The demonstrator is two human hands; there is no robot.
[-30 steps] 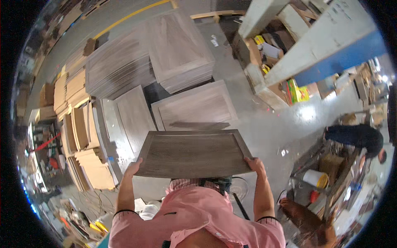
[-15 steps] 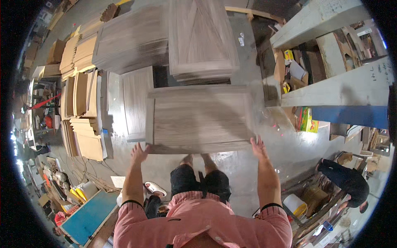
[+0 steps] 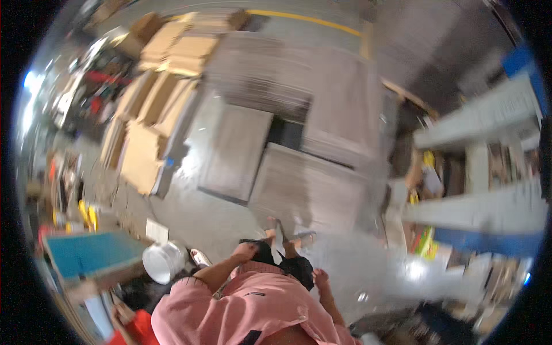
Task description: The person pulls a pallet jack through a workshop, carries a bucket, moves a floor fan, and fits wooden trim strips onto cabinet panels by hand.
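My left hand [image 3: 246, 249] is in front of my dark shorts, and my right hand [image 3: 321, 279] hangs beside them on the other side. Both are apart from the panels, and nothing shows in either; motion smears their fingers. Beyond my feet lies a grey wood-grain panel [image 3: 322, 187]. Left of it a second grey panel [image 3: 237, 152] is on the floor. Behind them rise a blurred stack of grey panels [image 3: 253, 69] and a taller-looking stack [image 3: 339, 109] with a dark gap between.
Cardboard stacks [image 3: 144, 144] stand at left. A white bucket [image 3: 164, 261] and a blue-topped table [image 3: 95, 253] are nearer, beside a person in red [image 3: 144, 328]. Grey beams [image 3: 471, 215] and boxes fill the right. Large dark panels [image 3: 443, 52] appear at far right.
Both hands have come away from the grey panel's near corners and drawn back to my waist. The panel now lies with the others. My view has swung round, shifting the surroundings.
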